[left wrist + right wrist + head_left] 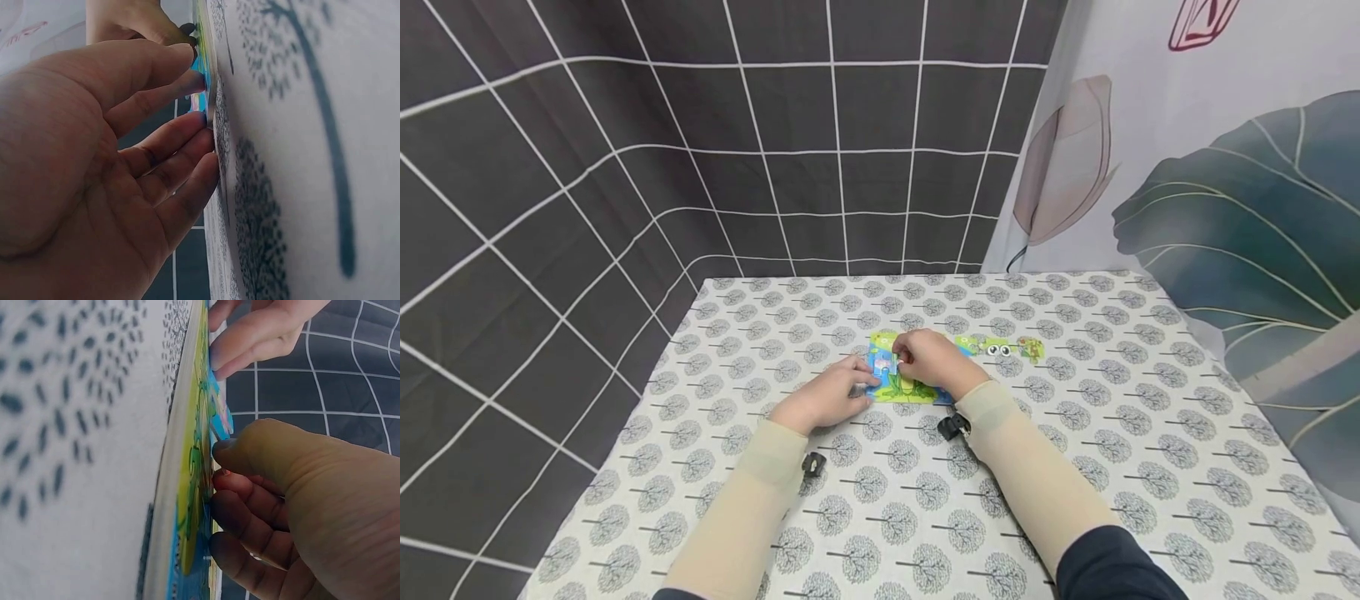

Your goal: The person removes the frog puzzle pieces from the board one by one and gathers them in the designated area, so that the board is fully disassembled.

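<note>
A flat jigsaw puzzle point(895, 392) with a green frog on a blue and yellow-green ground lies on the table. My left hand point(827, 393) rests at its left edge, fingers mostly extended; in the left wrist view the fingertips touch the rim. Over the middle of the puzzle is my right hand point(936, 360), thumb and fingers bent. In the right wrist view, it pinches at the edge of a blue puzzle piece point(220, 414) with a pink patch, which stands tilted up from the picture. The right hand hides part of the puzzle in the head view.
To the right of the puzzle lie loose puzzle pieces, among them one with the frog's eyes point(998, 350) and a green-brown piece point(1032, 348). The tablecloth point(895, 525) has a tree print. A dark checked curtain point(790, 108) hangs behind the table.
</note>
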Action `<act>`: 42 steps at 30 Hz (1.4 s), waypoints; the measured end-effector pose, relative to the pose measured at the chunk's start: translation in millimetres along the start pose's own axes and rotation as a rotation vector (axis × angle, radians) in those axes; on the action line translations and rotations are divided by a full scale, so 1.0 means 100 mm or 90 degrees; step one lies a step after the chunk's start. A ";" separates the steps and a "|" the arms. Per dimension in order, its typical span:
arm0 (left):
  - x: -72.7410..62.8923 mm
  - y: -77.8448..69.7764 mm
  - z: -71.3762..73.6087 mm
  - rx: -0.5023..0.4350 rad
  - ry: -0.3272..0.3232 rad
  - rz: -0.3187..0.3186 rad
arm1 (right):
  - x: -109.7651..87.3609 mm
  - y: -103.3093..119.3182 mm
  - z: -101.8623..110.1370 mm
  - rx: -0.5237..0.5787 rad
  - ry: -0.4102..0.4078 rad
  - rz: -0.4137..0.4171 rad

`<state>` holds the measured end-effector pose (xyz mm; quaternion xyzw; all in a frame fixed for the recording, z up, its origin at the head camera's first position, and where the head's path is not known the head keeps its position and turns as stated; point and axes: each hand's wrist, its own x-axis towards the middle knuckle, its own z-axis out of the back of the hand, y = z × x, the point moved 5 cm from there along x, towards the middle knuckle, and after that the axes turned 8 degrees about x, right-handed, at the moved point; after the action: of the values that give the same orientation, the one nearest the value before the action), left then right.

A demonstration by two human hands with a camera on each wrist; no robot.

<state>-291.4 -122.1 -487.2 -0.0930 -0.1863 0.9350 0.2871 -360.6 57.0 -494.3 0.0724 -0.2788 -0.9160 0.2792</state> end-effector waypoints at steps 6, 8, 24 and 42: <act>-0.01 -0.01 0.01 0.001 -0.002 0.000 | 0.00 0.02 0.03 0.023 0.012 -0.013; -0.01 -0.01 0.01 0.003 -0.003 0.000 | 0.00 0.02 0.03 0.029 0.014 -0.014; 0.00 0.00 0.01 0.001 0.000 -0.002 | -0.01 0.01 0.06 0.070 0.004 -0.024; -0.01 -0.01 0.01 -0.005 0.006 0.000 | -0.08 -0.02 0.15 0.072 0.004 -0.042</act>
<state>-289.9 -122.2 -485.1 -0.0984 -0.1887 0.9339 0.2872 -359.0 70.2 -483.3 0.0998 -0.3265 -0.9073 0.2455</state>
